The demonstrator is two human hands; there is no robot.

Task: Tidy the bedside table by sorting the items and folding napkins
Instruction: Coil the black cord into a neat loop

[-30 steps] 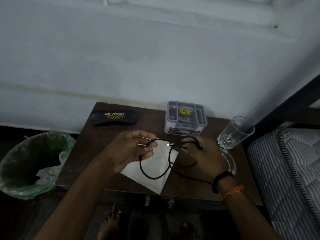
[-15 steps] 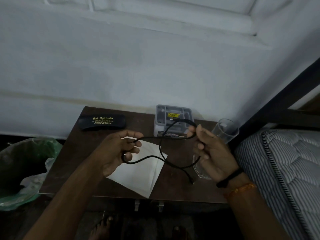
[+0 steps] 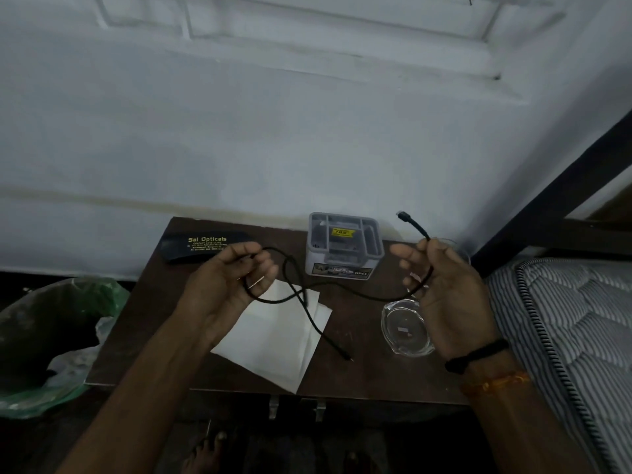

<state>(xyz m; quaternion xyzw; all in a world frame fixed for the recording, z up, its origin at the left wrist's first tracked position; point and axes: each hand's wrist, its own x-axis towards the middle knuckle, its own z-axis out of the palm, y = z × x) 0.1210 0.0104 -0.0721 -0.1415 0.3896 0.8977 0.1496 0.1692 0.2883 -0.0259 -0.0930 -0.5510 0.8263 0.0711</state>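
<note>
A black cable [image 3: 345, 291] stretches between my two hands above the dark wooden bedside table [image 3: 359, 378]. My left hand [image 3: 229, 278] pinches one part of it, with a loop hanging below the fingers. My right hand [image 3: 441, 289] grips the other part, and one plug end sticks up above the thumb. The other end dangles down to the tabletop. A white napkin [image 3: 273, 340] lies flat under the cable. A grey plastic organiser [image 3: 343, 248] stands at the back.
A black spectacle case [image 3: 201, 246] lies at the back left. A glass ashtray [image 3: 405, 328] sits under my right hand, with a drinking glass mostly hidden behind that hand. A green-lined bin [image 3: 51, 336] stands left; a striped mattress [image 3: 564, 336] lies right.
My hands have moved apart, drawing the cable out from its loops into a longer span. The right hand rose and one plug end now points up. The view shifted left.
</note>
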